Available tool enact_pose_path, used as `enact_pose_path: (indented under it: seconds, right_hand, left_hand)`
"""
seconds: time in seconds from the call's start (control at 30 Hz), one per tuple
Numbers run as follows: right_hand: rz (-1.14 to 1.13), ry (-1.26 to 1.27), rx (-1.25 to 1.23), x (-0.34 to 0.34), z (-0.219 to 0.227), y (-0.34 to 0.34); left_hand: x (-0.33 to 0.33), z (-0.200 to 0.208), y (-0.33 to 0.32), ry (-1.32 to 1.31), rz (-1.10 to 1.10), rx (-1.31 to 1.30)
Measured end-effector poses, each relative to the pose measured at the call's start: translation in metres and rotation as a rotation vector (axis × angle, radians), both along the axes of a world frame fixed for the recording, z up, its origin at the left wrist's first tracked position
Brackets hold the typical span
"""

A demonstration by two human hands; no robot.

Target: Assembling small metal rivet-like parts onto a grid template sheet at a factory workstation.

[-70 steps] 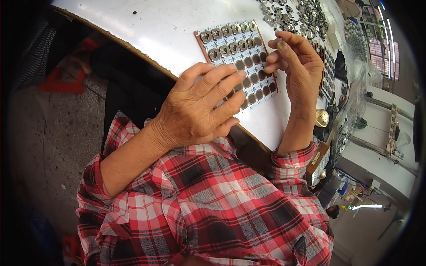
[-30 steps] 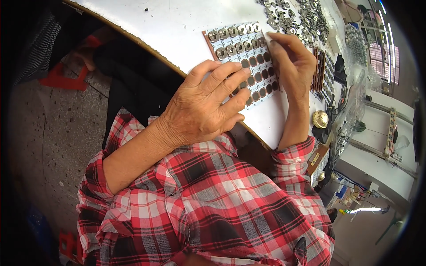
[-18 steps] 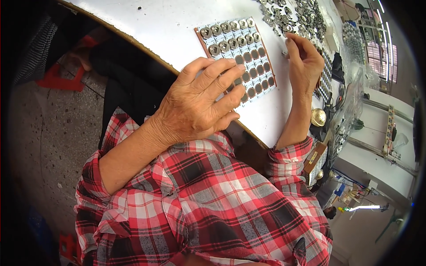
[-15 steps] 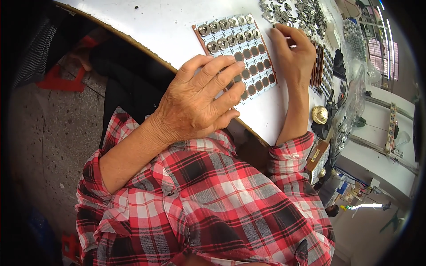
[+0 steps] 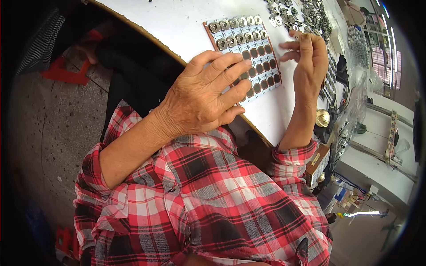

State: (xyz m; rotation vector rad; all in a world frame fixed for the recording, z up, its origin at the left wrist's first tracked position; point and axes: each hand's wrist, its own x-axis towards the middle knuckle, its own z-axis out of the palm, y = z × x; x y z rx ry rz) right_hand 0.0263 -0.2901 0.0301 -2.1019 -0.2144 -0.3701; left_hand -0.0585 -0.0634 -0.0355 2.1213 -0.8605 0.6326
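A light-blue panel (image 5: pixel 263 59) of small round-disc circuit units lies on the white table. Silver metal pieces (image 5: pixel 242 38) sit on its two far rows; dark discs show on the nearer rows. My left hand (image 5: pixel 206 93) hovers over or rests on the panel's near left part, fingers stretched and slightly apart, hiding several units; I cannot tell whether it touches. My right hand (image 5: pixel 310 60) is just right of the panel, beside loose metal pieces (image 5: pixel 288 14). Its thumb and forefinger are pinched together, the other fingers loosely curled. Whatever is in the pinch is too small to name.
The white table's (image 5: pixel 177 26) worn edge runs diagonally past my left forearm. Past my right hand lie another stack of panels (image 5: pixel 329 82), cables and a round gold-coloured bell-like object (image 5: pixel 322 118). A red stool (image 5: pixel 66 71) stands on the floor at left.
My right hand has shifted right, away from the panel's edge, and its fingers have turned. The left hand stays over the panel. The whole view has shifted slightly.
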Motion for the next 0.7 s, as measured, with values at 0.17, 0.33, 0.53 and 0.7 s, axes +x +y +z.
enact_pose_path:
  seconds: [0.17,0.33,0.53,0.7]
  right_hand:
    - [0.128,0.387,0.502,-0.009,0.008,0.012]
    - [0.179,0.591,0.543,-0.019,0.015,0.024]
    - [0.283,0.688,0.656,-0.019,0.010,0.029]
    - [0.212,0.622,0.561,-0.022,0.012,0.032]
  left_hand:
    - [0.001,0.002,0.002,0.000,-0.003,0.012]
    - [0.000,-0.002,-0.001,-0.023,0.025,-0.006]
    - [0.001,-0.003,-0.003,-0.038,0.037,-0.100]
    - [0.001,-0.006,-0.002,-0.063,0.034,-0.055]
